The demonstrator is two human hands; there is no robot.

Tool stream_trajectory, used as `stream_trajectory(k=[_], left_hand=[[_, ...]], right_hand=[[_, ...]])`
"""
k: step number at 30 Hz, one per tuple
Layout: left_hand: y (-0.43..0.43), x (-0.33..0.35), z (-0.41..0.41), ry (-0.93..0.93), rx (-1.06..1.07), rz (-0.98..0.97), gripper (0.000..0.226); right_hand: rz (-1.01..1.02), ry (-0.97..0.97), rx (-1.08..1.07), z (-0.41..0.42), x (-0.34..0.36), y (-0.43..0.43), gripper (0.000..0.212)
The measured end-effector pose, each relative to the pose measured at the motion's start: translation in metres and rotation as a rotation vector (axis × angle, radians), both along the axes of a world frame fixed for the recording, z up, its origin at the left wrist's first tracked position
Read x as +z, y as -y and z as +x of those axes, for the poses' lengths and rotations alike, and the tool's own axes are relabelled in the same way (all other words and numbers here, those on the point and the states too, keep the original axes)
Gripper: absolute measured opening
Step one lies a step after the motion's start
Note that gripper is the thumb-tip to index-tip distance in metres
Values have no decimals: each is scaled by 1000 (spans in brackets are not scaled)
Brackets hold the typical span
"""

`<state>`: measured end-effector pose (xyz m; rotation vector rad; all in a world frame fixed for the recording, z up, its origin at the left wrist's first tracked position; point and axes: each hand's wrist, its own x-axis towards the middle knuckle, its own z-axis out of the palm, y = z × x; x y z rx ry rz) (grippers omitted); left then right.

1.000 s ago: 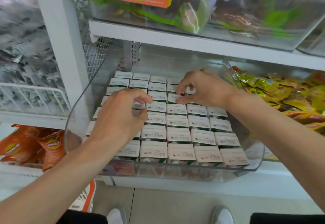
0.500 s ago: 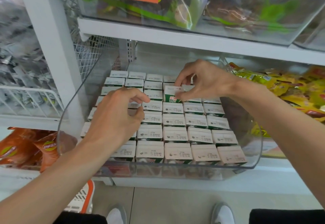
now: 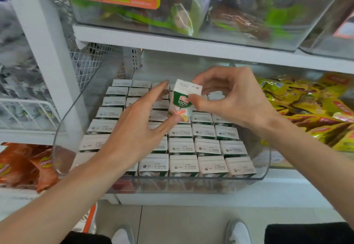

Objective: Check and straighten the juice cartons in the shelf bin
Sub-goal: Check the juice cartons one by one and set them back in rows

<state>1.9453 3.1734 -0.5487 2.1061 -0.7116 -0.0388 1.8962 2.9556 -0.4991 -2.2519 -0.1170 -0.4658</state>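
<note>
R hand [image 3: 235, 100] pinches one juice carton [image 3: 184, 98], held above the rows, frame ctr. L hand [image 3: 138, 130] fingers straight, thumb at its lower corner. Other cartons [image 3: 183, 165] upright in clear bin [image 3: 191, 185].

White shoes [image 3: 238, 232], dark trousers [image 3: 306, 234]

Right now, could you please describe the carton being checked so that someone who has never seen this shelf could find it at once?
Find the clear bin on the white shelf, packed with rows of juice cartons. Over its back rows the right hand pinches one lifted carton. It alone is raised and shows its green-and-white front marked 100%; its neighbours show only pale tops.
</note>
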Motion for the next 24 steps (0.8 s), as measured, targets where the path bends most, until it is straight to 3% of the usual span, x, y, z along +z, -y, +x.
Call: stream_trajectory(k=[4,8,10,17,24], left_hand=[[8,1,-6,-74,-126,-119,53],[9,2,-9,-256,-193,-287,33],[9,2,-9,-303,-201,-322,30],[6,-3,-8,-427,-264,-363,28],[0,-9,-3,-555,-344,-376,34]], right_hand=[[248,-70,-60,-20,-6,-11,20],[410,-194,-85,-37,-8,-8,39],[434,-263,-84,-47,-12,-8,43],[567,-250,-108,-51,-20,-11,20],[708,-307,-179,-51,-25,-11,19]])
